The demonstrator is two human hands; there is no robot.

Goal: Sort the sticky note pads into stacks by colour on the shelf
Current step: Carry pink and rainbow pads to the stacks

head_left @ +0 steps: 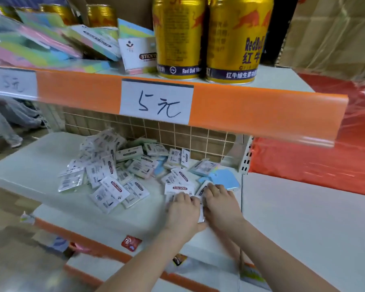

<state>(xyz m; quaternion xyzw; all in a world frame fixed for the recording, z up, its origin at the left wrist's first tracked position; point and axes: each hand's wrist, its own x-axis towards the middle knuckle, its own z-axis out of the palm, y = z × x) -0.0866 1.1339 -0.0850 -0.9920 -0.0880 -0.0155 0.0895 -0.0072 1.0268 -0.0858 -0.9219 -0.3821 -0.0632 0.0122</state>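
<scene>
You're early in the sort: white lower shelf (51, 165) w/ a jumbled heap of wrapped sticky note pads (114, 175), no stacks yet. Left hand (182, 211) & right hand (219, 202) lie fingers-down on front-right pads, grip unclear. Next: gather one colour beside the blue pad (224, 179).

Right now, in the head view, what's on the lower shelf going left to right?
Bare white shelf → jumbled heap of wrapped sticky note pads → left hand → right hand, both on pads at the front → blue pad stack.
</scene>
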